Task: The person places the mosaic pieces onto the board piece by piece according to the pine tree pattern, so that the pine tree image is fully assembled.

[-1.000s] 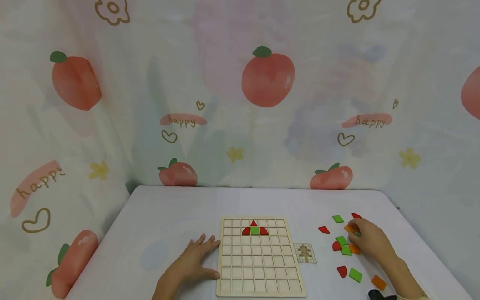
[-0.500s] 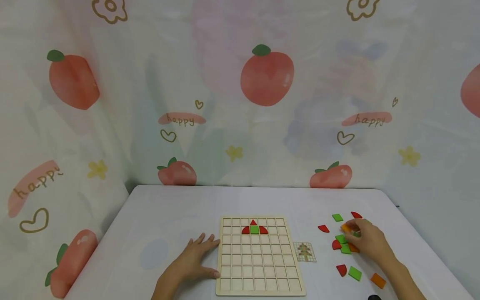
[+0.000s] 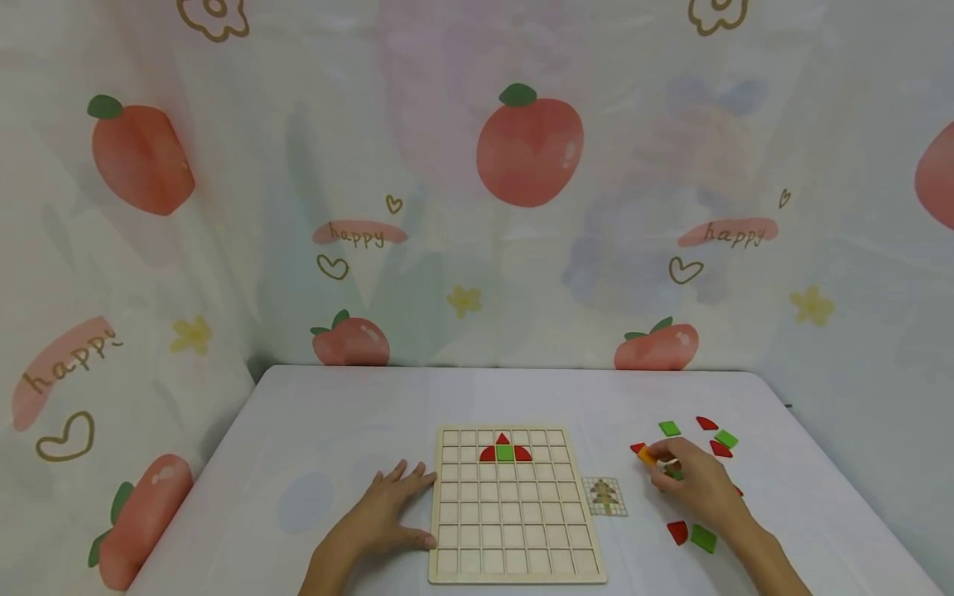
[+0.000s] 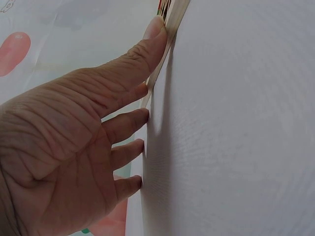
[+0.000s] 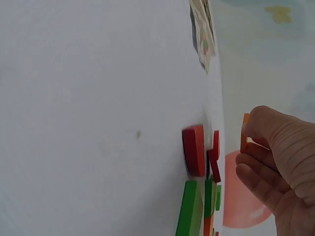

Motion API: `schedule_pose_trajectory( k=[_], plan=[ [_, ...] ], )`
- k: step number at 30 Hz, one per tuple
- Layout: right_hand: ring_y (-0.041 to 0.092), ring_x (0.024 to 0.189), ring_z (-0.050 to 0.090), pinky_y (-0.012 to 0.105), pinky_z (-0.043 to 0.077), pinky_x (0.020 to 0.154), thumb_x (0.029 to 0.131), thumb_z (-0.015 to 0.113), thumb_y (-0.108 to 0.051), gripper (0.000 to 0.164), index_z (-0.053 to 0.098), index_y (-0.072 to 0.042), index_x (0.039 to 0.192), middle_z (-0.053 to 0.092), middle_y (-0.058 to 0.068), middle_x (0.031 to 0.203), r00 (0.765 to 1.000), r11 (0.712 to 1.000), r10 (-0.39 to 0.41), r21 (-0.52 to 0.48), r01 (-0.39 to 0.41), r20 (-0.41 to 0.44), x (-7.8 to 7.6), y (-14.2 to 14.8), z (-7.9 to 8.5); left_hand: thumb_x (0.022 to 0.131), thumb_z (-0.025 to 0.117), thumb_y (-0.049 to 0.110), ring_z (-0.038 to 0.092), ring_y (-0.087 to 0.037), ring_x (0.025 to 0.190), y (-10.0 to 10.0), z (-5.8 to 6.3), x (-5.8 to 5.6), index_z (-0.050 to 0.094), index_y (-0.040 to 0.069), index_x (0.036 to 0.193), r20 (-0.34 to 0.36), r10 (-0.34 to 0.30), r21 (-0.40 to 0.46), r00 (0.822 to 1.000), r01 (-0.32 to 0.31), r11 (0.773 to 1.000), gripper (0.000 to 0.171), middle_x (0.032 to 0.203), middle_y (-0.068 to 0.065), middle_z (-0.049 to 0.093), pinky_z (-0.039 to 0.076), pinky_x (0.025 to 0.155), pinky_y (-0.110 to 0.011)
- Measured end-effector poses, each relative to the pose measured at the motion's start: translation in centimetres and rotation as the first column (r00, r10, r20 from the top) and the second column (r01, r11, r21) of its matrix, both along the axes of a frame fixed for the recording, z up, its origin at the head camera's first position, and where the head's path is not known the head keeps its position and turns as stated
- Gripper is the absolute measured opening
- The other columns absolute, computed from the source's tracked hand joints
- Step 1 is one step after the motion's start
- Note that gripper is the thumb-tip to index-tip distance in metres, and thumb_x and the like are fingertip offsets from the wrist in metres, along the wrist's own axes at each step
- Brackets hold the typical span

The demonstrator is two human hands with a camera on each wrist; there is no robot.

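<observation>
My right hand (image 3: 696, 480) pinches an orange tile (image 3: 647, 454) between thumb and fingers, over the loose pieces. In the right wrist view, the same orange tile (image 5: 244, 132) shows edge-on, above the level of the tabletop. The left hand (image 3: 378, 515) lies with fingers spread, thumb and fingertips at the left edge of a wooden grid board (image 3: 514, 517). Near the board's top sit a red triangle (image 3: 503, 439), a green square (image 3: 505, 453) and two red rounded tiles (image 3: 488, 454) flanking the square. Some loose tiles are hidden under the right hand.
A small card (image 3: 605, 497) with a tree picture on a grid lies against the board's right side. Several red and green tiles (image 3: 703, 538) are scattered on the white table (image 3: 358, 397) at the right. A printed curtain (image 3: 432, 165) hangs behind.
My right hand has picked up the orange tile and carried it left, uncovering green and red tiles at the far right. The left hand keeps its place at the board.
</observation>
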State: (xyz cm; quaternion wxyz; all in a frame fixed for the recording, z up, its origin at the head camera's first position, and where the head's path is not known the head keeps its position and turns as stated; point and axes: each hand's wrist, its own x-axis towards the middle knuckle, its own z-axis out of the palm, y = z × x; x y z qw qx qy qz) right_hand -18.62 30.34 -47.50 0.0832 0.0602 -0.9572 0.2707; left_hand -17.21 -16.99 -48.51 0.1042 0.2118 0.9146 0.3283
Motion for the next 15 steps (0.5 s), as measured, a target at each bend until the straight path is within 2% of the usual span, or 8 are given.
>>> schedule_pose_trajectory(
  k=[5,10,15],
  plan=[
    [0.018,0.085,0.065,0.026,0.06,0.072,0.082,0.083,-0.005,0.031,0.069,-0.004,0.11,0.072,0.005,0.105,0.996,0.998,0.066,0.019,-0.065,-0.064,0.1,-1.7,-0.2,0.07,0.092,0.04,0.024,-0.051,0.15,-0.1,-0.1,0.0,0.053,0.006,0.148,-0.002,-0.004,0.005,1.0,0.004,1.0,0.094,0.156,-0.023,0.044,0.012,0.12,-0.072],
    [0.016,0.091,0.066,0.028,0.06,0.076,0.084,0.08,-0.002,0.027,0.069,-0.008,0.107,0.071,-0.002,0.104,0.985,0.993,0.12,0.03,-0.117,-0.127,0.2,-3.1,-0.4,0.07,0.092,0.04,0.024,-0.051,0.15,-0.1,-0.1,0.0,0.053,0.006,0.148,-0.004,-0.007,0.005,1.0,0.007,1.0,0.094,0.156,-0.023,0.044,0.012,0.12,-0.071],
    [0.014,0.091,0.066,0.028,0.06,0.076,0.083,0.081,-0.002,0.026,0.069,-0.01,0.106,0.069,-0.006,0.103,0.975,0.986,0.167,0.04,-0.163,-0.146,0.1,-4.6,-0.3,0.069,0.092,0.04,0.024,-0.051,0.15,-0.1,-0.1,0.0,0.053,0.006,0.148,-0.005,-0.004,0.008,1.0,0.004,1.0,0.095,0.156,-0.023,0.044,0.012,0.12,-0.071]
  ],
)
